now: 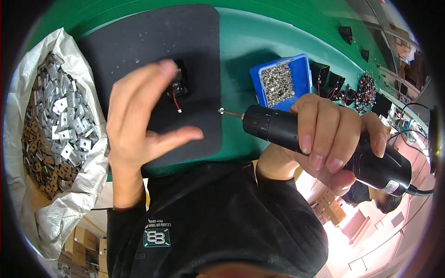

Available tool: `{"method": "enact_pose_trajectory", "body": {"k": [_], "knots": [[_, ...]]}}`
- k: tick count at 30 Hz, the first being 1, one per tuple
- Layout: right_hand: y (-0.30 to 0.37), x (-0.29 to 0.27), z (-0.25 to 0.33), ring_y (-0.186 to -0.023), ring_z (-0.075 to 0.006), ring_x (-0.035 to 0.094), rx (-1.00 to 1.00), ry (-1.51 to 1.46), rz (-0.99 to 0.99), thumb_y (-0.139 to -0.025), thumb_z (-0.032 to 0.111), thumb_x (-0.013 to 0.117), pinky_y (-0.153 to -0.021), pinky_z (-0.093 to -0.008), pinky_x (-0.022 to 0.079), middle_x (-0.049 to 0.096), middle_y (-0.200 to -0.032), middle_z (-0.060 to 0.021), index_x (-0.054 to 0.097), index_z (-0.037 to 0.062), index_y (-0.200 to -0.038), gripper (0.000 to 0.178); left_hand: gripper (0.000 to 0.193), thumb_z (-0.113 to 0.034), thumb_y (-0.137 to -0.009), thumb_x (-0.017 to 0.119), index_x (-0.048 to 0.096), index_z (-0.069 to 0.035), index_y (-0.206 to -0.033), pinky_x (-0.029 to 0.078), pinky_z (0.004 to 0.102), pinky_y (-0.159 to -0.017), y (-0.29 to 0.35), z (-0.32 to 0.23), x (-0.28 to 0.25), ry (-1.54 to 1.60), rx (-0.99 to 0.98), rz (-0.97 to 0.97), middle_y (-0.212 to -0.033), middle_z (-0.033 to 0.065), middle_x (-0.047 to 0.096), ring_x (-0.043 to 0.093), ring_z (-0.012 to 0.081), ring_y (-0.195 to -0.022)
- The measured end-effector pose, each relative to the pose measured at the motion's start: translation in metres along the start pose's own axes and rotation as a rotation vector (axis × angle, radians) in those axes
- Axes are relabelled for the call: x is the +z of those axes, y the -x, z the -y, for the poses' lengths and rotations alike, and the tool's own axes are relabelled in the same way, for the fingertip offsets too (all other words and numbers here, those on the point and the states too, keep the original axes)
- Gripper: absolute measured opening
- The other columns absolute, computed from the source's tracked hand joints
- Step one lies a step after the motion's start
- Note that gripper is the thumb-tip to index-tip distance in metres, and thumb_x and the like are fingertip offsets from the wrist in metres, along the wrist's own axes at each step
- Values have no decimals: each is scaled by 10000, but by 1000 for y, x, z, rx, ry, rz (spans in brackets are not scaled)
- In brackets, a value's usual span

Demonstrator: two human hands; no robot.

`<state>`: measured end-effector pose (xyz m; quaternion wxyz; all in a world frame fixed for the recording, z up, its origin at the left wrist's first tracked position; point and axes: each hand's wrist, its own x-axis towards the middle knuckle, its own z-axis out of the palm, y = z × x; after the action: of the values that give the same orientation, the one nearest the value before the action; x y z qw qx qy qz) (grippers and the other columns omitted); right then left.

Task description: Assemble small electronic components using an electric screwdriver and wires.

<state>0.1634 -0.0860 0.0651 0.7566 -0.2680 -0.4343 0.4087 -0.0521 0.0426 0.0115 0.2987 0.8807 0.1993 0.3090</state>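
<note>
In my right hand (327,134) is a black electric screwdriver (271,125), its fingers wrapped round the body and the bit pointing left. At the tip of the bit sits a small silver screw (221,110). My left hand (132,123) is raised over the dark mat (194,41), with thumb and fingers spread apart and nothing between them. Beyond its fingertips lies a small black housing (181,88), partly hidden by the hand. A short red wire with a white connector (180,110) trails from the housing toward me.
To the left, an open white sack (76,199) holds many square metal clips (65,116). A blue bin (303,76) of silver screws stands right of the mat. Black housings (334,83) and a pile of small wired parts (366,92) lie farther right. A cord (421,191) leaves the screwdriver.
</note>
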Motion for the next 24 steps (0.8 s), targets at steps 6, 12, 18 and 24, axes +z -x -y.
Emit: {"method": "enact_pose_trajectory", "body": {"k": [6,12,18,24], "knots": [[-8,32,-24,-718,-107,552,-95,143,-132,-877,175,715,-722,-280,431,580,-834,27,526,177,-1212,385,946,-87,-515,863,471,-33,-1374,388,424,-1012,3,6,5,-157,-319,231,-1320,157,557,531,358,-1189],[-13,39,-48,-724,-137,523,-53,225,1,-902,192,689,-739,-319,416,552,-861,8,461,189,-1256,421,838,-78,-545,845,518,-32,-1315,405,419,-937,9,18,9,-23,-271,196,-1202,137,594,572,319,-1084],[-15,38,-56,-707,-141,524,-53,256,20,-896,187,694,-729,-330,419,549,-857,3,448,183,-1250,431,858,-119,-532,851,522,-46,-1322,413,400,-892,6,18,10,-6,-259,194,-1171,109,587,579,282,-997],[-17,35,-56,-707,-152,532,-13,308,42,-891,191,697,-726,-335,420,551,-853,1,437,186,-1264,454,865,-119,-530,851,525,-71,-1330,416,398,-881,5,18,12,11,-264,181,-1143,99,581,573,276,-963]]}}
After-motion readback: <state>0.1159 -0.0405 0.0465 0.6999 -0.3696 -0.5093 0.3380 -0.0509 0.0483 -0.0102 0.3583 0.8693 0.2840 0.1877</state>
